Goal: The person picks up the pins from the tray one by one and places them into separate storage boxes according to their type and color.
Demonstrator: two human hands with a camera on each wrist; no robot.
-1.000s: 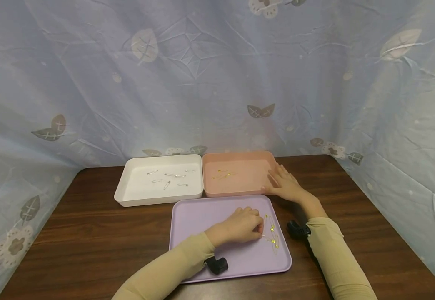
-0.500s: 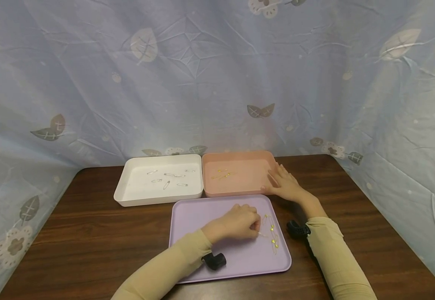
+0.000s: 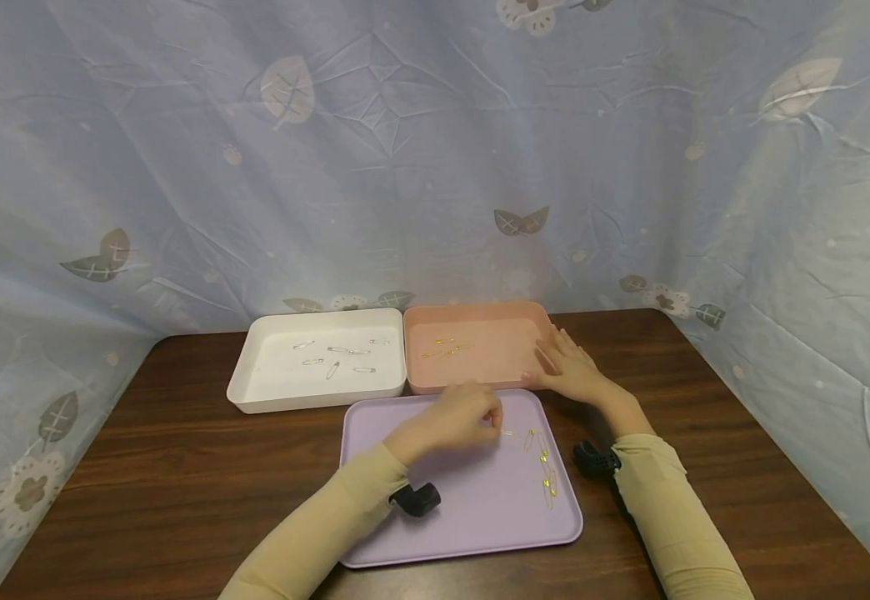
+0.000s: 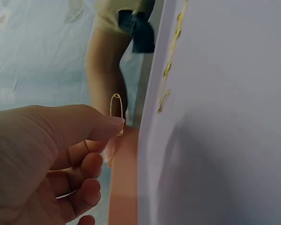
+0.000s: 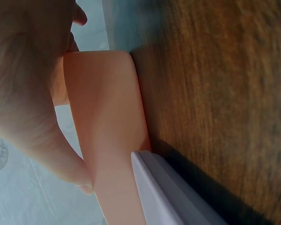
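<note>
Between thumb and index finger my left hand [image 3: 461,417] pinches a gold safety pin [image 4: 122,107], held above the upper part of the lilac tray [image 3: 480,517]. Its other fingers are loosely curled below, as the left wrist view shows. Several more gold safety pins [image 3: 545,468] lie in a line along that tray's right side. My right hand [image 3: 573,371] rests on the right near corner of the peach tray [image 3: 506,333], thumb at the near rim and fingers extended along the right side. A few gold safety pins [image 3: 450,350] lie inside the peach tray.
A white tray [image 3: 270,375] with several silver safety pins [image 3: 333,369] stands left of the peach one, side against side. All three trays are on a dark wooden table [image 3: 180,483]. A patterned curtain [image 3: 405,167] hangs behind and around it.
My left hand has lifted one gold safety pin away from the row and carried it up and left, toward the peach tray. The right hand has stayed in place.
</note>
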